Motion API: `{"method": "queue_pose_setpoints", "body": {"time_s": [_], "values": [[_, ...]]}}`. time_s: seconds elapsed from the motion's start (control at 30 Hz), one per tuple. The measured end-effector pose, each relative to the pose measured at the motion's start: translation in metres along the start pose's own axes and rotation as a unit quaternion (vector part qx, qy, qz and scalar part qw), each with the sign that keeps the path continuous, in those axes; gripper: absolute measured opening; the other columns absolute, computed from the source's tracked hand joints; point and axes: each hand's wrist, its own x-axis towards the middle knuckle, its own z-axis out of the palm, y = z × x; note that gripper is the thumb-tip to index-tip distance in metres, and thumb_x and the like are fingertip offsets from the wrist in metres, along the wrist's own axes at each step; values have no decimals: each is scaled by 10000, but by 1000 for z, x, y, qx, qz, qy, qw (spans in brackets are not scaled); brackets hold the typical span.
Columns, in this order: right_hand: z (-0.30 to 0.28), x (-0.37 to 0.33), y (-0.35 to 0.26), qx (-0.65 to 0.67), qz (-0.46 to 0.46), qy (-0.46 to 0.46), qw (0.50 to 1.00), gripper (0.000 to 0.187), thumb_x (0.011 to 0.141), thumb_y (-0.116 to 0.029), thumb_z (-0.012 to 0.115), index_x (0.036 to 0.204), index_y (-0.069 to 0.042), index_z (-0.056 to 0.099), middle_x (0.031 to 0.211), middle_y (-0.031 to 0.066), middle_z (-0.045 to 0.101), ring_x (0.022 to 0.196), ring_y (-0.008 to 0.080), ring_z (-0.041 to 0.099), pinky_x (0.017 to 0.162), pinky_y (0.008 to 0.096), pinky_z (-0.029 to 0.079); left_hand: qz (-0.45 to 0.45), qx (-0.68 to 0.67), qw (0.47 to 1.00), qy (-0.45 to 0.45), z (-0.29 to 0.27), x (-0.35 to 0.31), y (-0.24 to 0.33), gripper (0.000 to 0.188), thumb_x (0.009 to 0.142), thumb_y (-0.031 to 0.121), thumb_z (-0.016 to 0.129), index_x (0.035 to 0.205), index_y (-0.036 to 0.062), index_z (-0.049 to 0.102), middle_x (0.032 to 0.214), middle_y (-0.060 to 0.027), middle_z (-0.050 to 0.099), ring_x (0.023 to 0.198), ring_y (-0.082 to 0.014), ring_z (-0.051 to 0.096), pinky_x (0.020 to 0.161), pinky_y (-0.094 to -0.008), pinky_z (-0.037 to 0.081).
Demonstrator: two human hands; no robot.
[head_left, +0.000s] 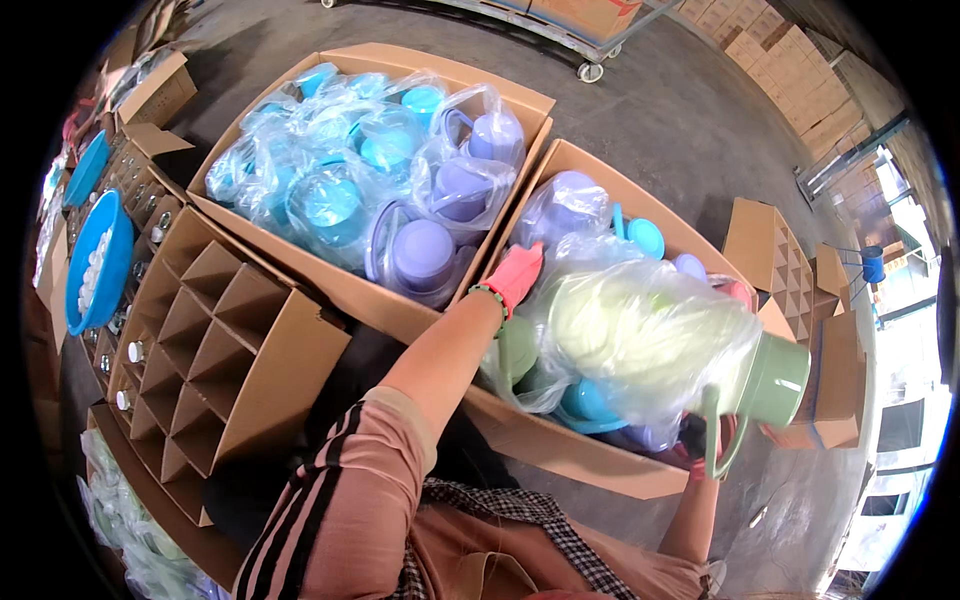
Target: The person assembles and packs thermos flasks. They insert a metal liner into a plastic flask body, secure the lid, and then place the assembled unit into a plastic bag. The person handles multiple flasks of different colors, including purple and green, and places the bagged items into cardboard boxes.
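Note:
A large light green jug [640, 325] with a side handle and a darker green cup-like end lies tilted over the right carton [545, 440], mostly wrapped in a clear plastic bag [690, 375]. My left hand [513, 277], in a pink glove, is closed on the bag's gathered end at the carton's left side. Beneath the jug's handle, my right hand [695, 440], in a dark and pink glove, grips the jug from below; its fingers are partly hidden. Under the jug, the carton holds bagged purple [567, 203], blue [590, 403] and green pieces.
To the left, another open carton [330, 272] is full of bagged blue and purple pieces. A carton with cardboard dividers [220, 330] stands at lower left, near a blue basin [98, 262] of white balls. A wheeled cart [590, 45] is at the back.

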Motion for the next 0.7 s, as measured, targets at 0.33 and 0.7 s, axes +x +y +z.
{"method": "queue_pose_setpoints", "body": {"time_s": [0.33, 0.7], "values": [[12, -3, -13, 97, 86, 67, 989, 244, 731, -141, 586, 939, -15, 559, 835, 70, 571, 731, 169, 536, 653, 278, 438, -159, -791, 586, -76, 16, 70, 49, 420, 871, 349, 305, 961, 11, 537, 951, -185, 558, 937, -301, 516, 818, -349, 381], [8, 5, -25, 77, 102, 67, 990, 228, 725, -125, 588, 921, -10, 561, 806, 55, 562, 703, 150, 525, 643, 262, 429, -163, -939, -303, -15, -21, 65, -5, 370, 723, 152, 626, 1024, -25, 505, 930, -77, 570, 860, -178, 534, 759, -270, 421]]}}
